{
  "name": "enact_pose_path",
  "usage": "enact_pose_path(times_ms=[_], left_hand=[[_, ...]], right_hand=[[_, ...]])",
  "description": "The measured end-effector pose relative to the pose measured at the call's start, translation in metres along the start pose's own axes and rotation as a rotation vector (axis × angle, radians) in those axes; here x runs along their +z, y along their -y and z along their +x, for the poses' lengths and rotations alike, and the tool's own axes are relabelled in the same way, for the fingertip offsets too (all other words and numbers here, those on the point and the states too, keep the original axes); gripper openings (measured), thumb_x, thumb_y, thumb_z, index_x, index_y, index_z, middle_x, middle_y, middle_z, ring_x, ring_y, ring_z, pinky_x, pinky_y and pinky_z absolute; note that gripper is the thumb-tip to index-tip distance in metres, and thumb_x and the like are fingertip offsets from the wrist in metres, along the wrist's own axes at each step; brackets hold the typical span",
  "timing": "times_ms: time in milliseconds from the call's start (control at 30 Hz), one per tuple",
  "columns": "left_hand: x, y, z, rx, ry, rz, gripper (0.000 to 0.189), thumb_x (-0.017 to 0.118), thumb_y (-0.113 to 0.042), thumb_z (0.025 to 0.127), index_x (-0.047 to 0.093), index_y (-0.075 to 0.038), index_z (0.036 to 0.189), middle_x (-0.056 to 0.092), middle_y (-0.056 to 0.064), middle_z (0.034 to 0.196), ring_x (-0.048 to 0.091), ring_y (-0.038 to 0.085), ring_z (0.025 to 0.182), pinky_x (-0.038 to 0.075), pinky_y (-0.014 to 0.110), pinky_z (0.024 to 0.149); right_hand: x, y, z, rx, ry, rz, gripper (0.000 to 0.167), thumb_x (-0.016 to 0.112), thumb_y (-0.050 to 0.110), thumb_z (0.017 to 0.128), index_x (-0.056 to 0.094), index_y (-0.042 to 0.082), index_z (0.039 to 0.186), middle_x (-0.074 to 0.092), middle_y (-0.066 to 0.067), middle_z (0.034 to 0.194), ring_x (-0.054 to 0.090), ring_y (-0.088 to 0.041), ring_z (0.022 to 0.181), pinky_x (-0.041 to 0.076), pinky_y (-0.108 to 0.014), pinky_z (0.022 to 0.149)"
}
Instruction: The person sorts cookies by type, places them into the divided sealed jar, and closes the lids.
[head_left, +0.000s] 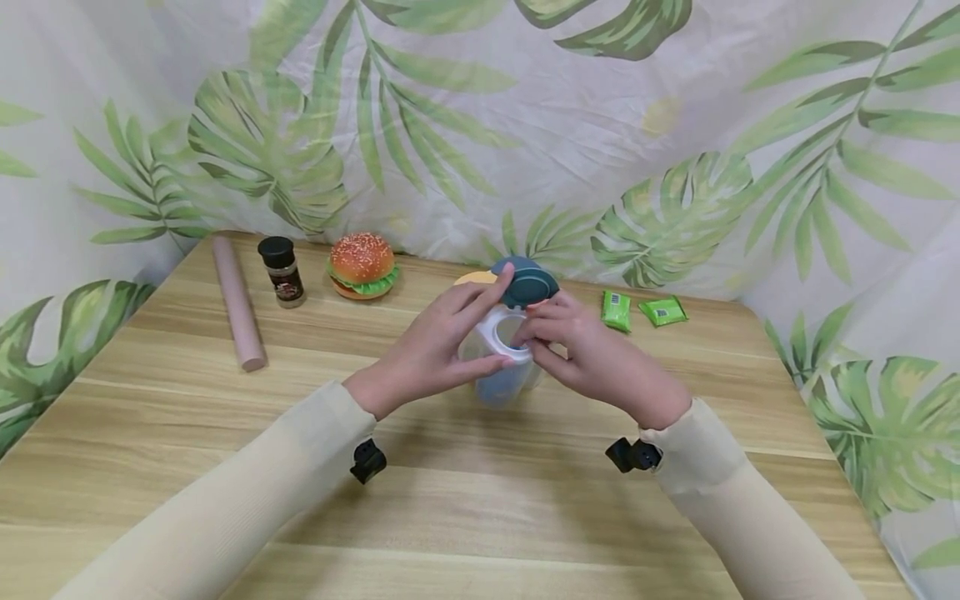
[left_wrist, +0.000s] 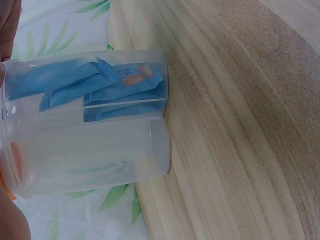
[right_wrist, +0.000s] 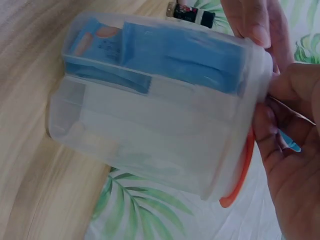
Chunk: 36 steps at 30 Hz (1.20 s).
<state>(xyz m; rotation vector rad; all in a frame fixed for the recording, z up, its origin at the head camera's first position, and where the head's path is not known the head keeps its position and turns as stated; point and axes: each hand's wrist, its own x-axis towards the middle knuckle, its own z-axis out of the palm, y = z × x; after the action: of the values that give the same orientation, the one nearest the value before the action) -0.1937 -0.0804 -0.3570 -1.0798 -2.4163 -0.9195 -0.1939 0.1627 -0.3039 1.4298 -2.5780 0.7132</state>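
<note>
A clear plastic container point(head_left: 498, 387) with a divided inside and a white rim stands on the table. Blue packets point(left_wrist: 125, 82) fill one compartment; the other side shows none. Its dark green flap lid point(head_left: 531, 286) is raised behind the round opening. My left hand point(head_left: 442, 337) grips the container's top, thumb on the front of the rim and a finger against the raised lid. Curled fingers of my right hand point(head_left: 581, 342) meet at the opening. A bright blue sliver point(right_wrist: 290, 142) shows among them, apparently a packet, mostly hidden by the hand.
A pink cylinder point(head_left: 238, 304), a black-capped spice jar point(head_left: 282, 273) and a toy hamburger point(head_left: 363, 267) are at the back left. Two green packets point(head_left: 617, 311) lie at the back right. Behind the wooden table point(head_left: 465, 517) hangs a leaf-patterned cloth point(head_left: 555, 133).
</note>
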Motion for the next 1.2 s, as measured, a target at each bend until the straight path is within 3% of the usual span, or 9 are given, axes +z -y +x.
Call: enact_pose_path(times_ms=[133,267,367,467,633,800,967,1100,1200], left_hand=[[0.000,0.001,0.000,0.011,-0.007,0.004,0.102,0.083,-0.035,0.092,0.019,-0.015,0.169,0.057,0.014,0.145,0.055,0.027,0.131,0.048,0.046,0.112],[0.000,0.001,0.000,0.016,-0.011,0.001,0.102,0.083,-0.035,0.091,0.019,-0.015,0.169,0.057,0.014,0.144,0.055,0.027,0.131,0.048,0.046,0.113],[0.000,0.002,-0.001,0.012,-0.010,-0.002,0.103,0.083,-0.035,0.091,0.020,-0.015,0.169,0.057,0.013,0.144,0.055,0.027,0.131,0.048,0.046,0.113],[0.000,0.002,-0.001,0.003,-0.006,-0.001,0.103,0.083,-0.036,0.091,0.019,-0.016,0.169,0.058,0.013,0.143,0.056,0.027,0.131,0.048,0.046,0.113],[0.000,0.002,-0.001,-0.009,0.004,-0.002,0.103,0.083,-0.038,0.091,0.018,-0.017,0.169,0.057,0.013,0.143,0.055,0.026,0.130,0.047,0.046,0.114],[0.001,0.002,-0.001,0.000,-0.003,-0.003,0.104,0.084,-0.038,0.090,0.018,-0.018,0.169,0.057,0.013,0.142,0.055,0.026,0.129,0.048,0.045,0.113],[0.001,0.002,0.000,0.002,-0.016,-0.026,0.102,0.084,-0.037,0.090,0.023,-0.017,0.169,0.058,0.013,0.141,0.056,0.026,0.130,0.048,0.046,0.114],[0.000,0.000,0.003,-0.029,-0.030,-0.093,0.095,0.083,-0.033,0.091,0.028,-0.018,0.167,0.060,0.012,0.146,0.056,0.027,0.135,0.045,0.048,0.117],[-0.002,-0.004,0.005,-0.090,-0.051,-0.175,0.075,0.075,-0.027,0.098,0.040,-0.016,0.162,0.061,0.009,0.149,0.056,0.026,0.139,0.045,0.048,0.119]], right_hand=[[0.003,-0.001,-0.001,-0.015,-0.019,-0.001,0.016,0.064,-0.002,0.098,0.077,0.007,0.099,0.075,-0.002,0.101,0.059,-0.026,0.115,0.055,-0.041,0.096],[0.003,-0.004,-0.006,-0.011,-0.089,0.075,0.017,0.065,-0.003,0.099,0.077,0.006,0.104,0.074,-0.004,0.106,0.064,-0.024,0.113,0.058,-0.036,0.091],[0.004,-0.008,-0.011,-0.013,-0.197,0.142,0.018,0.068,-0.006,0.097,0.077,0.004,0.107,0.075,-0.010,0.113,0.069,-0.019,0.103,0.059,-0.026,0.085],[0.005,-0.014,-0.014,-0.009,-0.349,0.165,0.017,0.071,-0.009,0.093,0.077,0.001,0.105,0.076,-0.012,0.107,0.066,-0.013,0.091,0.056,-0.016,0.081],[0.003,-0.022,-0.013,0.115,-0.531,0.232,0.012,0.069,-0.004,0.097,0.072,-0.006,0.108,0.073,-0.020,0.106,0.064,-0.007,0.095,0.055,-0.012,0.084],[0.000,-0.023,-0.007,0.296,-0.466,0.471,0.025,0.061,0.008,0.106,0.070,-0.004,0.126,0.073,-0.018,0.121,0.071,-0.006,0.100,0.060,-0.017,0.086],[-0.001,-0.025,-0.003,0.432,-0.373,0.608,0.032,0.061,0.020,0.108,0.073,-0.003,0.127,0.078,0.004,0.107,0.073,-0.004,0.091,0.061,-0.020,0.084],[-0.001,-0.028,-0.001,0.483,-0.347,0.672,0.035,0.061,0.022,0.108,0.072,-0.004,0.128,0.077,0.014,0.103,0.073,-0.002,0.092,0.061,-0.020,0.085],[-0.002,-0.030,-0.001,0.478,-0.328,0.683,0.033,0.062,0.020,0.107,0.073,-0.005,0.126,0.078,0.014,0.102,0.073,-0.003,0.092,0.061,-0.021,0.084]])
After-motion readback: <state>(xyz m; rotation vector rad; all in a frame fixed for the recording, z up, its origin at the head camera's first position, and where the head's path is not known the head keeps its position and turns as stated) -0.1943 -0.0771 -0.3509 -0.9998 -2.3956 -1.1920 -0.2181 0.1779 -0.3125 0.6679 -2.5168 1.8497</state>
